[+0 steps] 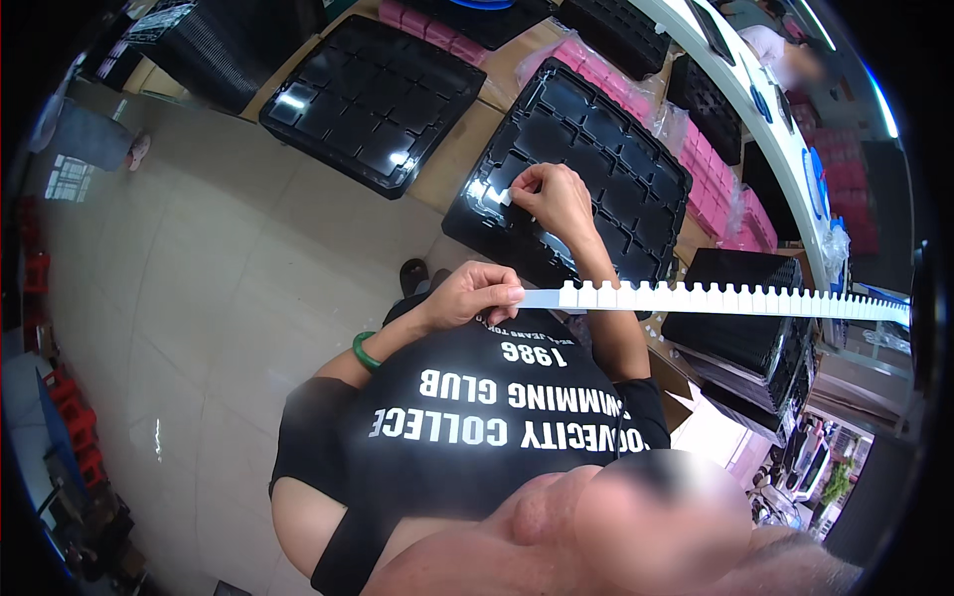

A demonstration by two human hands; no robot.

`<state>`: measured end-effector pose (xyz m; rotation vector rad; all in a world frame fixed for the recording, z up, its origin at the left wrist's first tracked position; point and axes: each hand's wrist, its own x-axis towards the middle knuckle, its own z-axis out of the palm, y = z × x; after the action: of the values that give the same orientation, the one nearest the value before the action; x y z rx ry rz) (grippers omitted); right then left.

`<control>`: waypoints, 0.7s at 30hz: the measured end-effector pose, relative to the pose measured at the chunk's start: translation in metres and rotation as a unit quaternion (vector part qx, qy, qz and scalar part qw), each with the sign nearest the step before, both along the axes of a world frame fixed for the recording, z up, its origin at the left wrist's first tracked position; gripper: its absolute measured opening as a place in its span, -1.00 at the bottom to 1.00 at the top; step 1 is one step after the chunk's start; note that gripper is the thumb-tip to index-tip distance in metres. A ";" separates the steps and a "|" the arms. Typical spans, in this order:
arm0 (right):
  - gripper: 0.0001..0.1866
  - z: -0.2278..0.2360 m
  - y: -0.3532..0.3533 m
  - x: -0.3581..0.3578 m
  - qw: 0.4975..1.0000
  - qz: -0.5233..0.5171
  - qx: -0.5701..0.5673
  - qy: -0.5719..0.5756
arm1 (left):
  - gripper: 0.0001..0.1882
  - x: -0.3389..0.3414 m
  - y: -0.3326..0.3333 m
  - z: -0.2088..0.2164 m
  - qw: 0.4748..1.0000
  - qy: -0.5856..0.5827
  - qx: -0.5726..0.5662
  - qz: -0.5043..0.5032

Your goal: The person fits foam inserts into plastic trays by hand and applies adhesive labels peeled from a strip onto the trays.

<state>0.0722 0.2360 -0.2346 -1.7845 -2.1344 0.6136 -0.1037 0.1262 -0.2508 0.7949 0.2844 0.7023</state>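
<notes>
My left hand, with a green bangle at its wrist, pinches the end of a long pale backing strip. White tabs stand in a row along the strip, which runs off to the right across my right forearm. The end nearest my fingers is bare. Over a black plastic tray with moulded compartments, my right hand holds a small white tab between thumb and fingertips. The tab is at the tray's near left part; whether it touches the surface I cannot tell.
Another black tray lies to the left on the table. Pink blocks in clear plastic line the tray's far side. Stacked black trays stand at right, beneath the strip. Another person is at the far right.
</notes>
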 end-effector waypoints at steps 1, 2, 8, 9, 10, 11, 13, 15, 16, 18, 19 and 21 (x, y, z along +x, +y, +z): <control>-0.82 0.001 -0.001 -0.003 0.999 0.005 0.031 -0.023 | -0.77 0.000 0.000 0.000 1.000 0.004 -0.006 0.003; -0.83 0.001 -0.003 -0.006 0.997 0.010 0.063 -0.046 | -0.77 0.001 0.000 0.000 1.000 0.007 -0.013 0.007; -0.84 0.005 -0.007 -0.011 0.999 0.031 0.030 -0.016 | -0.76 0.003 0.000 -0.001 1.000 0.011 -0.004 0.005; -0.83 0.006 -0.007 -0.010 0.999 0.036 0.028 -0.007 | -0.76 0.004 0.000 -0.001 1.000 0.012 -0.004 0.011; -0.80 0.001 -0.003 -0.003 0.997 0.026 -0.034 0.062 | -0.75 0.005 -0.002 0.000 1.000 0.019 -0.001 0.012; -0.79 -0.001 0.003 0.002 0.999 0.017 0.002 0.044 | -0.75 0.006 -0.003 0.000 1.000 0.027 0.002 0.013; -0.80 -0.004 -0.002 0.002 0.997 0.028 0.063 0.027 | -0.75 0.007 -0.004 0.002 0.999 0.029 0.007 0.016; -0.80 -0.003 -0.007 -0.001 0.998 0.029 0.047 0.036 | -0.75 0.007 -0.007 0.003 0.999 0.032 0.012 0.018; -0.81 -0.002 -0.008 -0.002 0.998 0.032 0.032 0.041 | -0.75 0.008 -0.008 0.004 0.999 0.038 0.009 0.021; -0.82 0.004 -0.007 0.002 0.997 0.037 0.001 0.066 | -0.75 0.009 -0.012 0.004 0.999 0.046 0.007 0.026; -0.82 0.006 -0.006 0.005 0.995 0.040 -0.031 0.088 | -0.75 0.011 -0.015 0.002 0.999 0.040 -0.002 0.033; -0.83 0.004 -0.005 0.006 0.991 0.049 -0.043 0.114 | -0.76 0.013 -0.018 0.003 0.998 0.037 -0.010 0.041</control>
<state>0.0786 0.2308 -0.2304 -1.5726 -2.0745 0.9020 -0.0905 0.1080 -0.2482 0.7935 0.3925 0.7479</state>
